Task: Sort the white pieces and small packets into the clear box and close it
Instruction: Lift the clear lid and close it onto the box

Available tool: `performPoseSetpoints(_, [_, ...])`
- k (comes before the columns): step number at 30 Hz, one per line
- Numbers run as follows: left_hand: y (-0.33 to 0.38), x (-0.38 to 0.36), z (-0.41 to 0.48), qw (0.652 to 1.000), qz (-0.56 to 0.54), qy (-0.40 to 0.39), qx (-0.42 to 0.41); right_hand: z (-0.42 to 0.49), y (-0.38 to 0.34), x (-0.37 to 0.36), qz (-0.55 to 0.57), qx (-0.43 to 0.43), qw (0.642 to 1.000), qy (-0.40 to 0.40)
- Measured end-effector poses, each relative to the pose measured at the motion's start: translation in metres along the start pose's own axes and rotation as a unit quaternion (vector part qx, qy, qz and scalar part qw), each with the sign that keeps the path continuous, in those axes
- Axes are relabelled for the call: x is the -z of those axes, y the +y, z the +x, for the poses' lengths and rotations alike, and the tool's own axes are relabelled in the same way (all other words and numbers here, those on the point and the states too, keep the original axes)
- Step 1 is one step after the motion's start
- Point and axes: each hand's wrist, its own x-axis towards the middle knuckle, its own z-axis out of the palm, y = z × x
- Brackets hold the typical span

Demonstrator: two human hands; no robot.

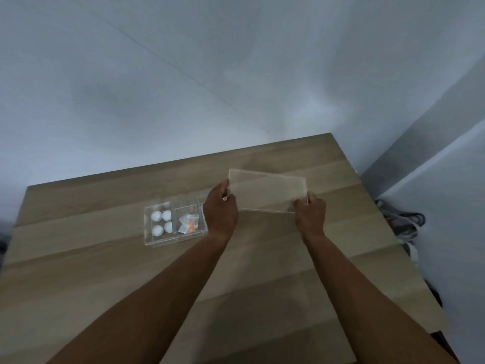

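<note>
A clear box (160,240) with compartments stands on the wooden table (105,264), left of centre. Its left compartment holds several round white pieces (162,221). The middle compartment holds small packets (188,224) with orange marks. My left hand (220,211) hides the box's right end. Both hands hold a flat clear lid (267,191) above the table, to the right of the box. My left hand grips the lid's left edge and my right hand (309,215) grips its near right corner.
A pale wall rises right behind the table's far edge. To the right of the table, on the floor, lies a tangle of dark and grey cables (404,222). The table's right edge (388,232) runs diagonally.
</note>
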Motion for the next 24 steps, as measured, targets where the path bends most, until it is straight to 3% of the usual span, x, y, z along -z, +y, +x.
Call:
performPoseSetpoints(3, [-0.009, 0.033, 0.008, 0.998, -0.031, 0.046, 0.006, -0.017, -0.018, -0.021, 0.041, 0.017, 0.999, -0.03])
performPoseSetpoints(14, [-0.082, 0.15, 0.011, 0.989, 0.04, 0.106, 0.099, -0.098, -0.057, -0.11, -0.059, 0.076, 0.984, -0.151])
performPoseSetpoints(24, [-0.105, 0.162, 0.013, 0.984, 0.06, 0.075, 0.151, -0.111, -0.057, -0.131, -0.171, 0.079, 0.972, -0.14])
